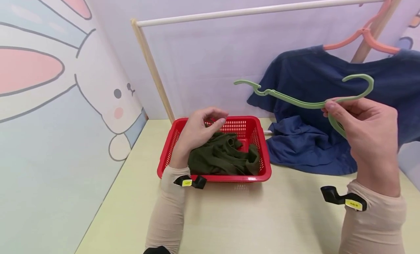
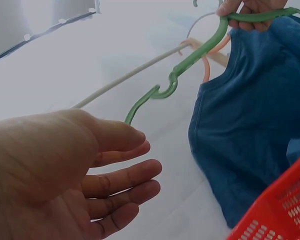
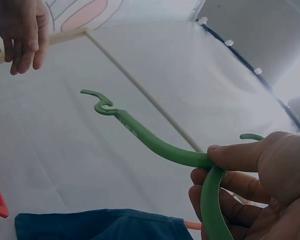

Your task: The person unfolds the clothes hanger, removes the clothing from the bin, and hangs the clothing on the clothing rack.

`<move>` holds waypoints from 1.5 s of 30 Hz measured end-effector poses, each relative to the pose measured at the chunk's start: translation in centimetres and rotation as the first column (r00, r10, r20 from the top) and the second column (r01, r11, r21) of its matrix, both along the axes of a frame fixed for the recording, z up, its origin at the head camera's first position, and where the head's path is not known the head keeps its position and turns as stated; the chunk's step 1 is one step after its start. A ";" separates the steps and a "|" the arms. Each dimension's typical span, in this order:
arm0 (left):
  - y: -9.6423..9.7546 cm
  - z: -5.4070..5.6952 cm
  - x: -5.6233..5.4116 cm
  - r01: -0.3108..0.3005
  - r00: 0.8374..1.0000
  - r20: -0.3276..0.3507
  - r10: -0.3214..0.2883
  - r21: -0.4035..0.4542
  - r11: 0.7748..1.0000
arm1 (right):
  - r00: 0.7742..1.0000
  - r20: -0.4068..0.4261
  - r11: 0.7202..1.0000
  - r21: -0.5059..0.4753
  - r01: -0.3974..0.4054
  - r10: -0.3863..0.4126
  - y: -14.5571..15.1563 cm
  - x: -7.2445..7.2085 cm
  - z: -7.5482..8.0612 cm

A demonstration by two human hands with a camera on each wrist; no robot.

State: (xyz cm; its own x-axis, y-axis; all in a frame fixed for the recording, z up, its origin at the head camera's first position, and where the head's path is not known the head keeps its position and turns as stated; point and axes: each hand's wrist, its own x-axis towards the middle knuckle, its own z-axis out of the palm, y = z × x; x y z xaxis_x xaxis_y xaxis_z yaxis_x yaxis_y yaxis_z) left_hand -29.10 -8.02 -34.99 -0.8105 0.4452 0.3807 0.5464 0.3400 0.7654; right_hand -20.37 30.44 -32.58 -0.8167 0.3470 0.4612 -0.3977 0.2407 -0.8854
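Observation:
My right hand pinches a green clothes hanger near the base of its hook, thumb on one side and fingers on the other. One arm of the hanger reaches left, its notched tip over the navy shirt's sleeve in the head view. My left hand hovers above the left side of the red basket, fingers loosely bent with nothing between them. Dark green cloth lies crumpled inside that basket. In the left wrist view, the hanger's tip shows behind the left thumb.
A navy T-shirt hangs from a pink hanger at the right of a rack with a white rail and wooden posts. Its lower part spreads on the pale table. A wall with a rabbit picture stands at left.

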 end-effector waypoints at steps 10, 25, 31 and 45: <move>-3.1 -2.4 0.3 -0.064 0.997 0.038 0.068 -0.109 0.992 | 0.999 0.038 0.998 0.060 0.033 -0.036 0.2 -0.1 0.1; -5.0 -4.6 -0.1 -0.040 0.976 0.177 0.127 -0.429 0.902 | 0.998 0.056 0.996 0.088 0.033 -0.039 0.0 -0.2 -0.3; -5.2 -4.8 -0.1 0.000 0.961 0.240 0.137 -0.497 0.868 | 0.998 0.055 0.996 0.085 0.016 -0.021 -0.2 -0.3 -0.3; -5.3 -4.8 0.0 0.039 0.973 0.217 0.085 -0.512 0.858 | 0.997 0.069 0.992 0.119 0.030 -0.039 -0.5 -0.3 -0.3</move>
